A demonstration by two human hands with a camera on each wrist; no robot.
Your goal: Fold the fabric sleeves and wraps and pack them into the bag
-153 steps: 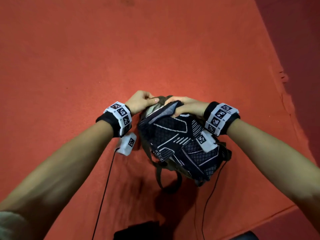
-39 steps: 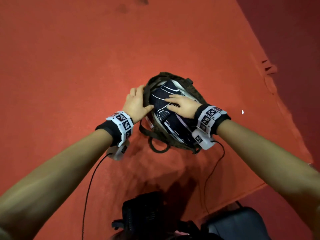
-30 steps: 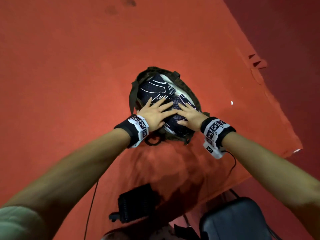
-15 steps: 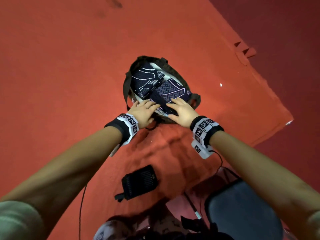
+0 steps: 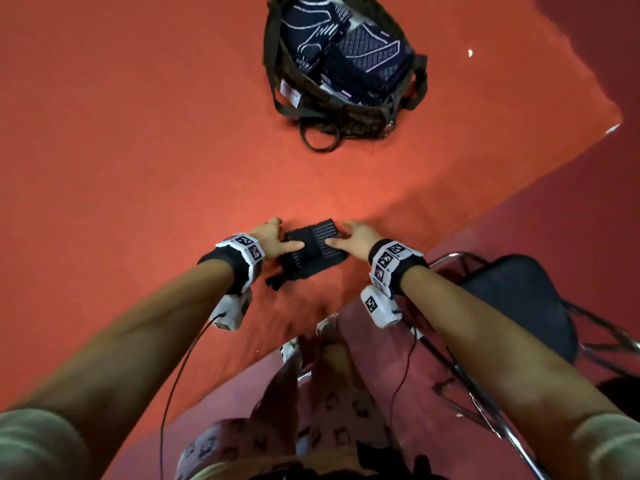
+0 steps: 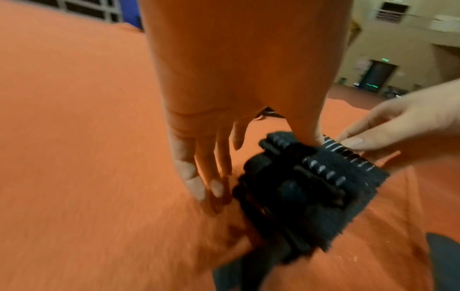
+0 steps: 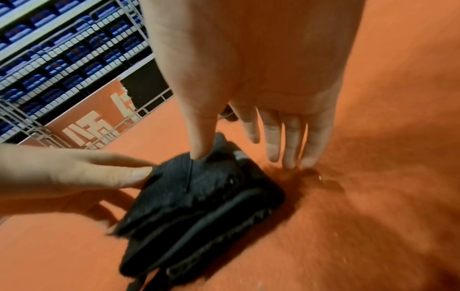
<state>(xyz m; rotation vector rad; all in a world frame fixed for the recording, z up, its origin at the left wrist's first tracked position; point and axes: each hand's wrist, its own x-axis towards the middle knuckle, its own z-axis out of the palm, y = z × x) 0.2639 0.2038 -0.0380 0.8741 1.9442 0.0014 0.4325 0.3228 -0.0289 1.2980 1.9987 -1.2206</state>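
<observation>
A dark olive bag stands open at the far side of the red table, with folded dark patterned sleeves inside it. A black ribbed wrap lies folded near the table's front edge. My left hand is at its left side and my right hand at its right side. In the left wrist view my left hand has its thumb on top of the wrap and straight fingers down beside it. In the right wrist view my right hand rests its thumb on the wrap, fingertips on the cloth.
The red cloth covers the table, whose front edge runs diagonally just below the wrap. A black chair with a metal frame stands at the right, beside my legs. Thin cables hang from both wristbands.
Both hands have left the sleeves in the bag and drawn back to the black wrap near the front edge. The head view has tilted down, so the bag now sits at the top.
</observation>
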